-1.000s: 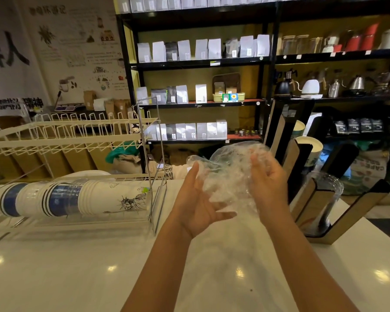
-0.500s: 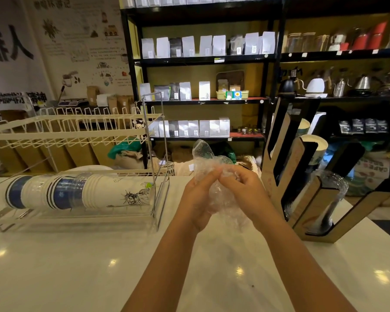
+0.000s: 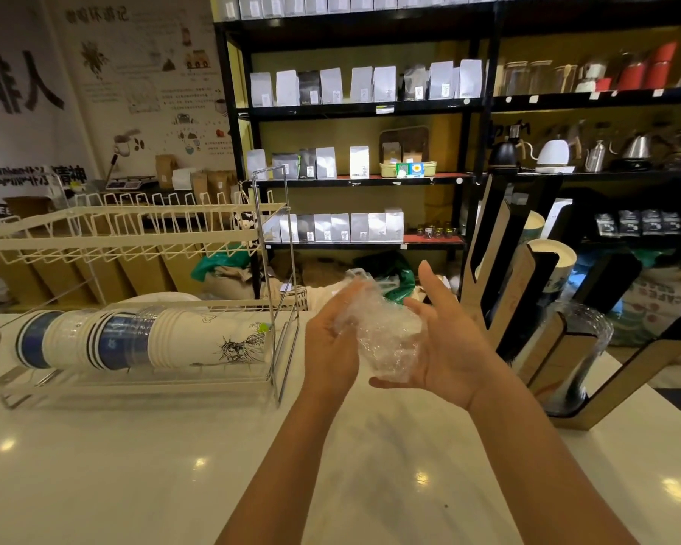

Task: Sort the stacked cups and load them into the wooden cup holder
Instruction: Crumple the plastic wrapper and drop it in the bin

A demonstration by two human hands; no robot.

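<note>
The crumpled clear plastic bag point(image 3: 384, 336) is held above the white bench point(image 3: 95, 466) between both hands — left hand point(image 3: 329, 344) curled round it, right hand point(image 3: 449, 348) spread open against its right side.

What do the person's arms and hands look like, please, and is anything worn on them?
Nothing is worn that shows. The left hand and right hand have no gloves, and no ring shows on the visible fingers. The left forearm and right forearm carry no sleeve, watch or bracelet down to the picture's lower edge.
</note>
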